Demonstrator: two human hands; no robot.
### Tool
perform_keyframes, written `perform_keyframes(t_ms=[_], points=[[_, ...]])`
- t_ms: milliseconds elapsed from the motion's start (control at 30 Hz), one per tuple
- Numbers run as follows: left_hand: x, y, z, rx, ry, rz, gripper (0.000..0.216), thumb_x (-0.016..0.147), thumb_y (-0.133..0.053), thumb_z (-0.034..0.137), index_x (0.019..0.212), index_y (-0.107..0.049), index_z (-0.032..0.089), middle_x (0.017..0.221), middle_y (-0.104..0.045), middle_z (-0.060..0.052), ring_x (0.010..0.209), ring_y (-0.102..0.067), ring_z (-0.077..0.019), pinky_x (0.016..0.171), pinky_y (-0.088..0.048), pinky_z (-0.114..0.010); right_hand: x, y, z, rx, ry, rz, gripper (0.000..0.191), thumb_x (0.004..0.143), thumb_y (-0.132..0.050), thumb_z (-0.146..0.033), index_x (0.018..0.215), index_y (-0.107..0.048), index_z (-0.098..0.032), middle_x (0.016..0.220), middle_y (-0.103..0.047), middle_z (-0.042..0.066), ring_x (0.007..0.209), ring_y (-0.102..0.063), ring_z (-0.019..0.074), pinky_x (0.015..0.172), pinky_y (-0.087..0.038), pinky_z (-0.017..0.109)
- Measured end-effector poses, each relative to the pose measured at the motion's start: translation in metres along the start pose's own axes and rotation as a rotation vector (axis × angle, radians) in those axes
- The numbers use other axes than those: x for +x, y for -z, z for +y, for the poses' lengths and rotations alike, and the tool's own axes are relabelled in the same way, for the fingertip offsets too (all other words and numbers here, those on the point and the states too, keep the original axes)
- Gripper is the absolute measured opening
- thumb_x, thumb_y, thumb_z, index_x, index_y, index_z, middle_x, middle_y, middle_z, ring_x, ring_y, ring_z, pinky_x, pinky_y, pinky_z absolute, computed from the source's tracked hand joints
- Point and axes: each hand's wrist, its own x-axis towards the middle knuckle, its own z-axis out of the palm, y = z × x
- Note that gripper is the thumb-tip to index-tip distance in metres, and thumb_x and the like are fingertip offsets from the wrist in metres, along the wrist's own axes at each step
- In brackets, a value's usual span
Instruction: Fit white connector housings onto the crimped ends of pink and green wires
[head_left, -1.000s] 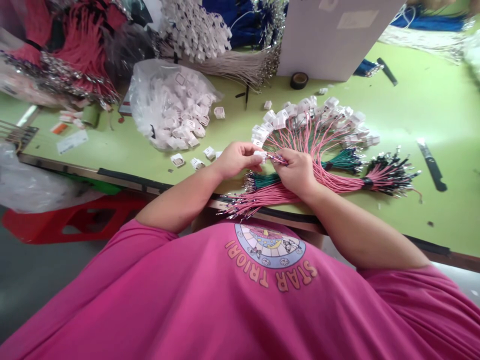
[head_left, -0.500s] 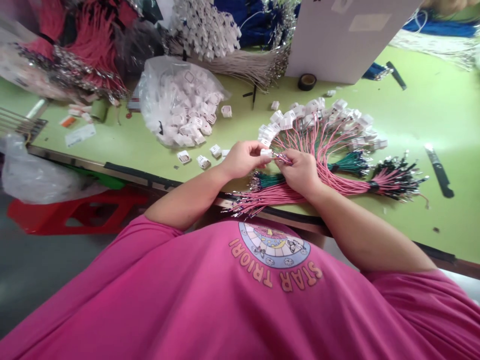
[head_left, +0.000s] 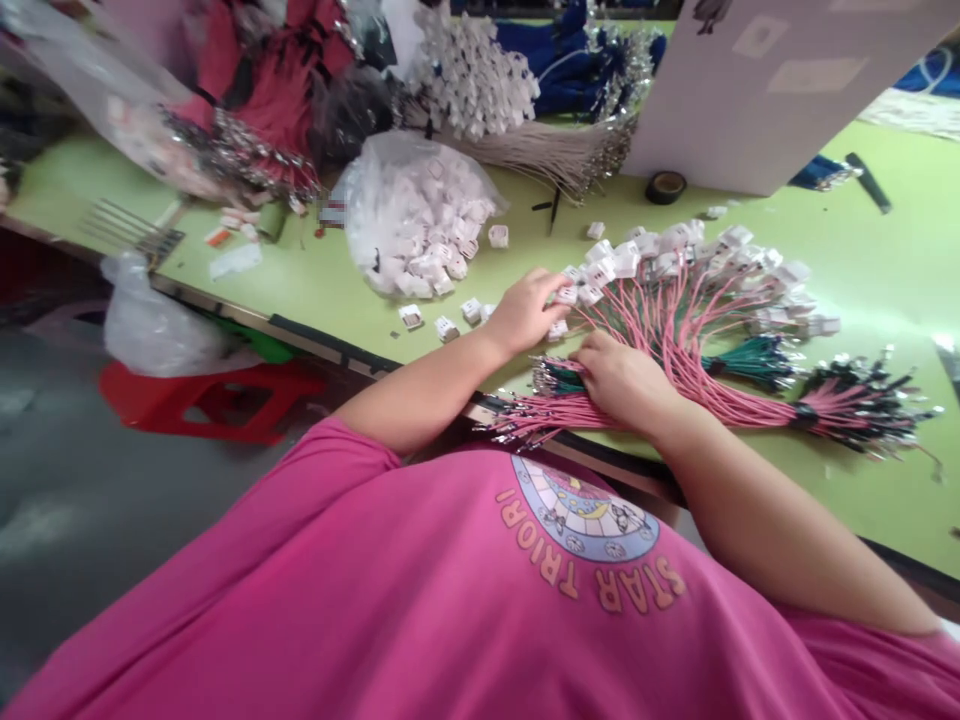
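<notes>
My left hand [head_left: 525, 312] reaches forward with its fingers stretched over the near end of a fan of white connectors [head_left: 675, 245] that carry pink wires [head_left: 697, 370]. My right hand [head_left: 624, 378] lies on the loose pink wire bundle at the table's front edge. Its fingers curl down onto the wire ends beside a small green wire bundle [head_left: 559, 378]. What exactly those fingers pinch is hidden under the hand.
A clear bag of white connectors [head_left: 420, 215] sits left of my hands, with loose connectors [head_left: 446, 328] near it. Behind stand a white box [head_left: 765, 90], a tape roll [head_left: 665, 186] and heaps of red and blue wire harnesses. A red stool [head_left: 210, 400] stands below the green table [head_left: 322, 290].
My hands have parted. The left has gone forward from the pinch to the row of connectors; the right has dropped onto the loose pink wires. The view has swung left.
</notes>
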Motion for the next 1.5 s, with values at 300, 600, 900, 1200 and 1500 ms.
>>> perform_keyframes(t_ms=[300, 600, 900, 1200, 1500], points=[[0.012, -0.002, -0.001, -0.013, -0.003, -0.119, 0.045, 0.091, -0.063, 0.024, 0.135, -0.059, 0.016, 0.118, -0.06, -0.014, 0.109, -0.062, -0.0274, 0.102, -0.048, -0.044, 0.015, 0.001, 0.017, 0.252, 0.044, -0.037, 0.021, 0.083, -0.053, -0.027, 0.063, -0.053, -0.023, 0.065, -0.064, 0.003, 0.062, -0.057, 0.0192, 0.062, -0.039, 0.029], [-0.025, 0.068, 0.001, 0.222, -0.04, -0.213, 0.046, 0.088, -0.065, 0.024, 0.133, -0.058, 0.016, 0.132, -0.058, -0.014, 0.126, -0.053, -0.0304, 0.111, -0.042, -0.049, 0.013, 0.008, 0.022, 0.635, -0.156, 0.03, 0.017, 0.075, -0.055, -0.033, 0.068, -0.064, -0.021, 0.07, -0.07, 0.001, 0.07, -0.062, 0.0191, 0.07, -0.045, 0.031], [-0.048, 0.074, -0.039, 0.401, 0.054, -0.254, 0.055, 0.086, -0.067, 0.037, 0.134, -0.058, 0.014, 0.131, -0.059, -0.017, 0.124, -0.053, -0.0354, 0.109, -0.041, -0.052, 0.011, 0.0, 0.025, 0.825, -0.16, 0.255, 0.013, 0.07, -0.065, -0.033, 0.07, -0.068, -0.02, 0.065, -0.062, -0.002, 0.065, -0.055, 0.0152, 0.066, -0.042, 0.03], [-0.037, 0.071, 0.006, 0.166, -0.048, -0.108, 0.021, 0.083, -0.063, 0.021, 0.105, -0.065, 0.021, 0.104, -0.067, -0.007, 0.101, -0.058, -0.024, 0.097, -0.045, -0.041, 0.008, 0.002, 0.021, 0.898, -0.177, 0.336, 0.014, 0.07, -0.065, -0.031, 0.066, -0.064, -0.017, 0.059, -0.05, -0.005, 0.058, -0.042, 0.0102, 0.059, -0.034, 0.027], [-0.023, 0.027, 0.022, -0.749, 0.294, -0.3, 0.034, 0.073, -0.078, 0.033, 0.098, -0.06, 0.018, 0.09, -0.068, -0.004, 0.082, -0.067, -0.0149, 0.081, -0.054, -0.033, 0.008, -0.006, 0.031, 1.075, -0.251, 0.4, 0.017, 0.073, -0.069, -0.033, 0.075, -0.068, -0.016, 0.056, -0.046, -0.006, 0.052, -0.037, 0.008, 0.051, -0.028, 0.025]])
